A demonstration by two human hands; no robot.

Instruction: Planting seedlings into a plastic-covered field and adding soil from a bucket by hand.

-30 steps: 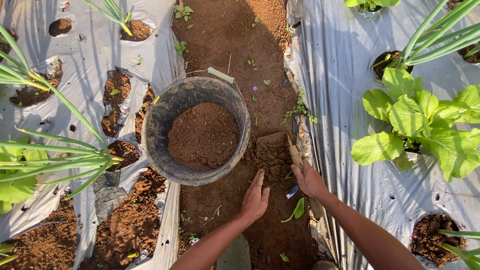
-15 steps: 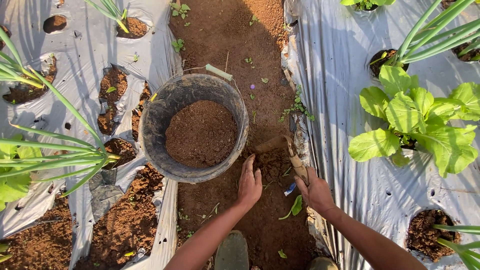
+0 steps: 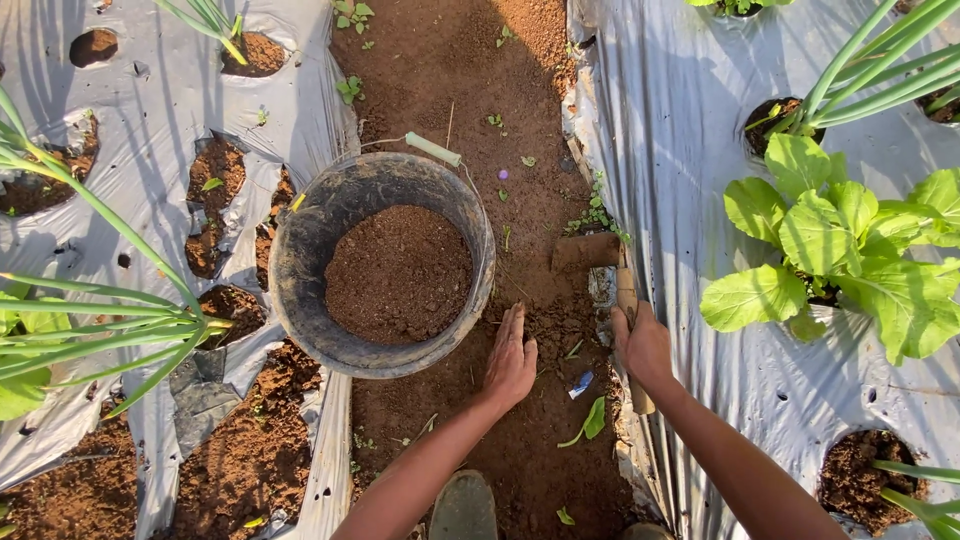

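**Hands settle on the furrow beside the bucket**

Since half a second ago, my left hand point(image 3: 512, 362) has slid a little nearer and to the right, away from the bucket point(image 3: 382, 262), and now lies flat on the loose soil point(image 3: 550, 325) of the furrow. The right hand point(image 3: 645, 345) has barely shifted along the wooden handle point(image 3: 628, 300).

My left hand is released, fingers together and stretched toward the far side, palm pressed on the dirt just right of the bucket's near rim, grasping nothing. It sits there, I judge, because the crumbled earth lies between it and the tool, within easy sweep of the bucket. My right hand is clenched around the handle of a small hoe, whose flat brown blade point(image 3: 585, 250) rests on the ground just beyond, at the edge of the silver plastic mulch point(image 3: 680, 130). The blade stands just beside the broken soil.

The bucket stands in the furrow, left of both hands, partly filled with reddish soil; its handle grip point(image 3: 433, 149) lies over the far rim. It leans against the left mulch sheet point(image 3: 150, 120), close enough for a handful to reach it.

A leafy green plant point(image 3: 840, 240) grows from a hole on the right; long-leaved plants point(image 3: 90, 320) spread on the left. My boot toe point(image 3: 463, 505) shows at the near edge.
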